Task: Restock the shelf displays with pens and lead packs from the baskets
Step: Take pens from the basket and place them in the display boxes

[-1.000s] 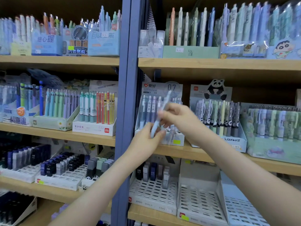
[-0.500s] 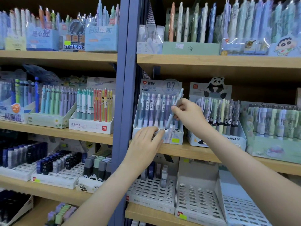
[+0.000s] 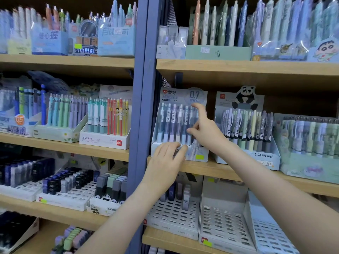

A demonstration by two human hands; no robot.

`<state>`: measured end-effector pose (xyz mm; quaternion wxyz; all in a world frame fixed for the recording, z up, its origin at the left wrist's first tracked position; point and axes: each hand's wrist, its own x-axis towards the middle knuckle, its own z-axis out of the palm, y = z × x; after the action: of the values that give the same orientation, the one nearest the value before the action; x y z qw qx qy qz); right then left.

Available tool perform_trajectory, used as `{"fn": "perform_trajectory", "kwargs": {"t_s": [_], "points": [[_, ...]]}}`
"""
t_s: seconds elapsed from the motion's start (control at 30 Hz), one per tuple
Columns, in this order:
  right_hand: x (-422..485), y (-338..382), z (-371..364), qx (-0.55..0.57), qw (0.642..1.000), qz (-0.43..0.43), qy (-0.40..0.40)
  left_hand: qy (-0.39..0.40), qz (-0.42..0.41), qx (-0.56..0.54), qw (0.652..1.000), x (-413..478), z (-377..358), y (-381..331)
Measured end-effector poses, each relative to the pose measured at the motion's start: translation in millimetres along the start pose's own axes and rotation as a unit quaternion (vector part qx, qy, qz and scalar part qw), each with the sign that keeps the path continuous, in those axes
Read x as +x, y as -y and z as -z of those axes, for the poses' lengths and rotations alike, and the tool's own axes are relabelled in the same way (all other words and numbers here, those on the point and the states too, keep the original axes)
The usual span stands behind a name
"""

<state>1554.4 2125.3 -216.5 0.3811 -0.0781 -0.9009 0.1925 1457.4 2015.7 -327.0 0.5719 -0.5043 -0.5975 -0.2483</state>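
A pale blue 0.7 mm pen display box (image 3: 194, 155) stands on the middle right shelf, holding a row of pastel pens (image 3: 170, 121). My left hand (image 3: 165, 159) rests with straight fingers on the box's front lip. My right hand (image 3: 206, 130) is in front of the pens at the row's right end, its index finger stretched up and touching a pen top while the other fingers curl loosely. I see no pen held clear of the row. No basket is in view.
A panda pen display (image 3: 266, 156) stands right of the box, and a green one (image 3: 311, 162) beyond it. Below, a white slotted tray (image 3: 172, 215) holds a few lead packs (image 3: 185, 198), beside two bare slotted trays (image 3: 220, 222). A blue upright post (image 3: 141, 88) divides the shelves.
My right hand carried a pale blue pen from between both hands up into the 0.7 mm display and let it go. My left hand moved onto the box's front.
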Motion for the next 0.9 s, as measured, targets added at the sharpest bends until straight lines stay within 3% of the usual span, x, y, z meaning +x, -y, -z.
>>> {"fn": "perform_trajectory", "kwargs": {"t_s": [0.33,0.43,0.53,0.67,0.77,0.9], "points": [[-13,2,0,-0.007,0.999,0.002,-0.040,0.015,0.028,-0.014,0.999,2,10,-8],[-40,3,15,-0.027,0.994,0.046,-0.091,0.001,0.025,-0.034,0.999,-12,17,-23],[-104,-7,22,0.004,0.992,0.091,-0.085,0.011,0.025,-0.095,0.995,-48,18,-56],[-224,-59,-12,-0.036,0.996,0.077,0.033,0.154,0.016,-0.180,0.971,-126,8,-110],[-319,-126,-42,-0.046,0.991,-0.021,0.121,0.287,0.026,-0.236,0.928,-204,-4,-161],[-449,-210,-68,-0.063,0.962,-0.180,0.195,0.419,-0.034,-0.282,0.862,-298,-16,-231]]}}
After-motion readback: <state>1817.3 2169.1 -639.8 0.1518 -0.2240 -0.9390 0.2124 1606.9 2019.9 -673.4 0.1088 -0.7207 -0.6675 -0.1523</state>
